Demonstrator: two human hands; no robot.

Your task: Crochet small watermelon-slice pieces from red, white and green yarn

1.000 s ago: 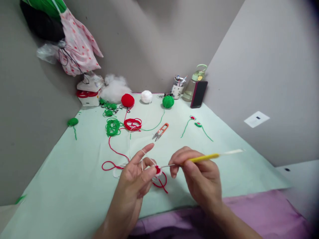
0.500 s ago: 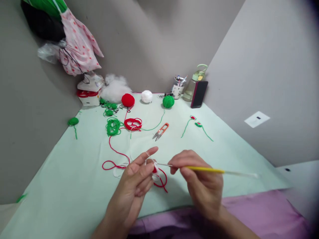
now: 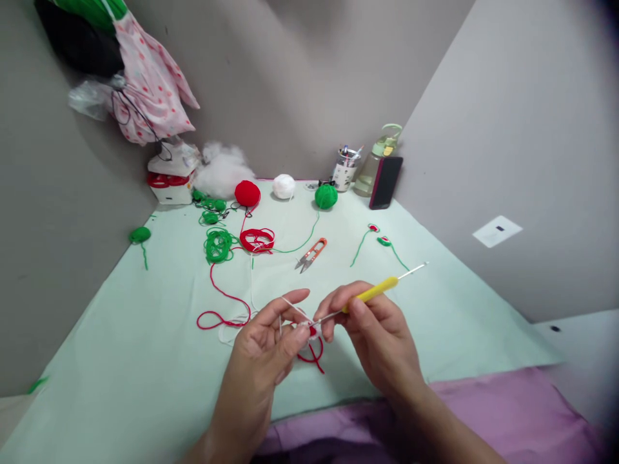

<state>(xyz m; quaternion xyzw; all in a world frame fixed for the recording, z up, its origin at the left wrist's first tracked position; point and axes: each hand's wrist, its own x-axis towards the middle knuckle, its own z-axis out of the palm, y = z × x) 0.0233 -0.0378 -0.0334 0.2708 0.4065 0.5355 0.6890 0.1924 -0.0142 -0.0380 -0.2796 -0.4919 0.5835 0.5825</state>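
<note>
My left hand [image 3: 264,345] pinches a small red and white crochet piece [image 3: 313,331] between thumb and fingers, with white yarn [image 3: 290,304] looped over the raised index finger. My right hand [image 3: 374,332] grips a yellow-handled crochet hook [image 3: 370,293], its metal tip at the crochet piece and its rear end pointing up to the right. A red yarn tail [image 3: 314,358] hangs below the piece onto the pale green table cover [image 3: 120,335]. The two hands are close together above the near middle of the table.
Orange thread snips [image 3: 311,254] lie beyond my hands. Further back are red [image 3: 247,193], white [image 3: 283,186] and green [image 3: 326,196] yarn balls, loose red and green yarn tangles, white stuffing, a pen cup [image 3: 344,171], a bottle and a phone [image 3: 385,182]. Two small crocheted pieces [image 3: 380,236] lie right.
My right hand swung the hook's rear end down and then up to the right while moving closer to my left hand. The crochet piece stayed pinched in my left fingers.
</note>
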